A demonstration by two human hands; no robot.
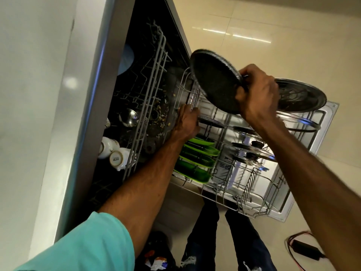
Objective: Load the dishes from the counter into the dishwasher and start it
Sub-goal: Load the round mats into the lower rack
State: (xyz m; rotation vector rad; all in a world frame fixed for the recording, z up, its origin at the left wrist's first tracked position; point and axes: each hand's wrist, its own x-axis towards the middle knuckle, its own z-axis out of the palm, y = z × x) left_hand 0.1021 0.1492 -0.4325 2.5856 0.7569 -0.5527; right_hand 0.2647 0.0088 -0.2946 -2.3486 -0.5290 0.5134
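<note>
My right hand grips a dark speckled flat pan by its rim near the handle and holds it tilted above the pulled-out lower rack. My left hand reaches into the rack's back left part, its fingers closed around the wire basket there. In the lower rack stand several green plates, glass lids and a round steel plate. The upper rack holds white cups and a steel bowl.
The open dishwasher door lies flat under the lower rack. Food scraps lie on the dishwasher's floor. A counter is at the left. On the tiled floor, a black cable box lies at the right; my legs stand below the rack.
</note>
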